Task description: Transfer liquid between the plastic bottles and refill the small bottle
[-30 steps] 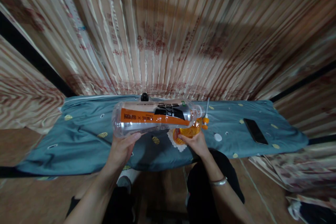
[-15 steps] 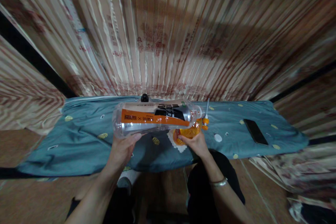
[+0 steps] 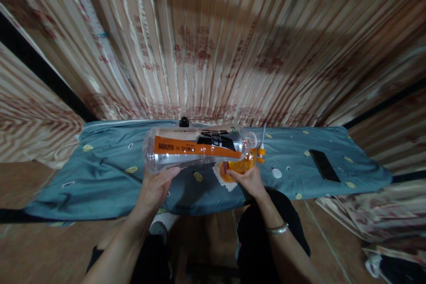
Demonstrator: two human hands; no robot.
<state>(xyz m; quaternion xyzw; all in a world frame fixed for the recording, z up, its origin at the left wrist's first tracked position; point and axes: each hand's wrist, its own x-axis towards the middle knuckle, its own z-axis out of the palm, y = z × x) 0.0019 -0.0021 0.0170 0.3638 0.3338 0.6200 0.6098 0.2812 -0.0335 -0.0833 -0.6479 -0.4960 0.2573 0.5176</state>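
- At far left, a black bar point(image 3: 43, 66) slants down to the surface point(image 3: 109, 191), which is covered in blue cloth with yellow prints.
- The left hand point(image 3: 157, 186) has its grip closed on the base end of the big bottle point(image 3: 196, 147); the thumb shows along the near side, the other fingers are hidden.
- Below that arm, a grey shoe point(image 3: 158, 230) is partly in view on the floor.
- The big bottle is clear, with an orange, black and silver label. It lies sideways above the surface, mouth to the right.
- A small black knob point(image 3: 184, 121) shows just behind it.
- A white scalloped piece point(image 3: 229, 187) shows under the orange bottle point(image 3: 245, 164), which sits below the big bottle's neck; whether the two touch, I cannot tell.
- The right hand point(image 3: 250, 181) grips the orange bottle, thumb across its side; a silver bracelet point(image 3: 278, 229) circles the wrist.
- Just beyond stand an orange fitting point(image 3: 261, 156) and a thin white tube point(image 3: 264, 134).
- A white disc point(image 3: 276, 173) lies near the right hand.
- A black phone point(image 3: 324, 165) lies farther right, well apart.
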